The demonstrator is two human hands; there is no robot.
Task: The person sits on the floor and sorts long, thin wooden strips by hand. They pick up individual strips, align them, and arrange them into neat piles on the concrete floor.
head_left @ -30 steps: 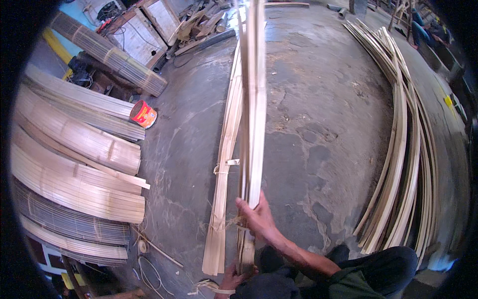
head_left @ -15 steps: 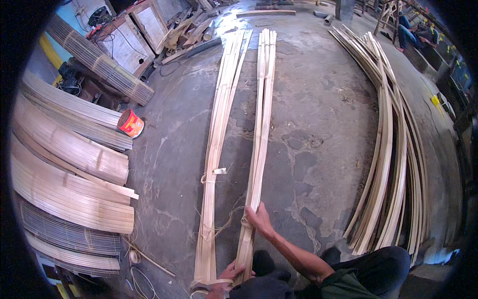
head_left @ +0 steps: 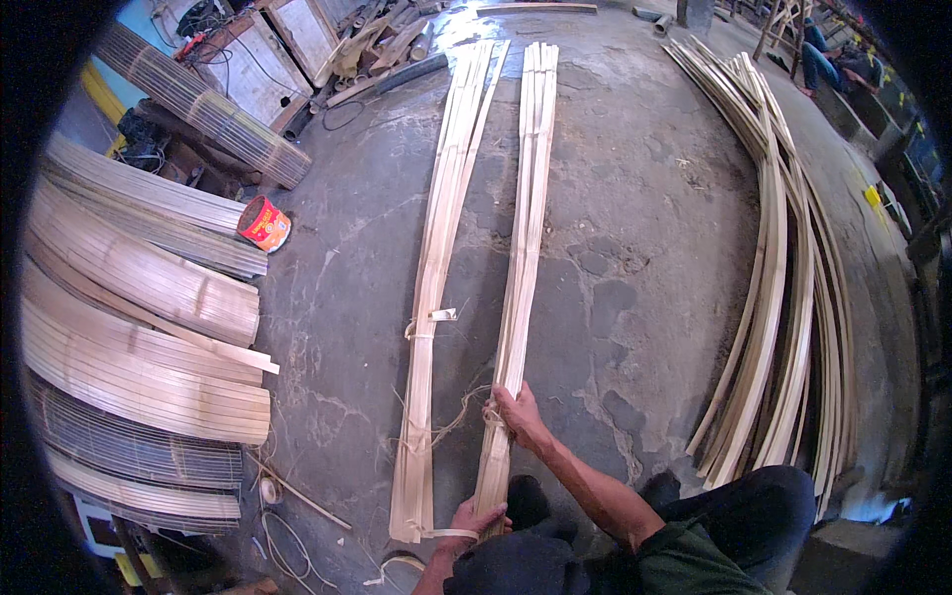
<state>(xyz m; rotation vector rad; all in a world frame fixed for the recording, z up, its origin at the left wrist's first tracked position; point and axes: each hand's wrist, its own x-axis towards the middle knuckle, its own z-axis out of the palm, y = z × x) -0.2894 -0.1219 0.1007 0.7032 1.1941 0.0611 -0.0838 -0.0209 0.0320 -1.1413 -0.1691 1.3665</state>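
Observation:
A long bundle of pale, split bamboo strips (head_left: 528, 208) lies on the floor in front of me, its near end by my body. My right hand (head_left: 520, 415) is closed round it at a fibre tie (head_left: 493, 415). Lower down, my left hand (head_left: 480, 518) grips the same bundle near its end; some fingers are hidden behind the strips. A pale band (head_left: 454, 534) crosses my left wrist. To the left lies a second bamboo bundle (head_left: 433, 253), tied in places, with loose fibres reaching toward the first.
Many loose bamboo strips (head_left: 778, 288) curve along the right. On the left are slatted bamboo mats (head_left: 149, 352), a rolled mat (head_left: 203, 107) and a red bucket (head_left: 265, 225). A tape roll (head_left: 270, 490) lies near a thin stick (head_left: 309, 500). Another person (head_left: 828, 67) sits far right.
The whole scene sits slightly higher in the picture. My left hand has shifted a little to the right at the bundle's near end; my right hand keeps its grip at the tie.

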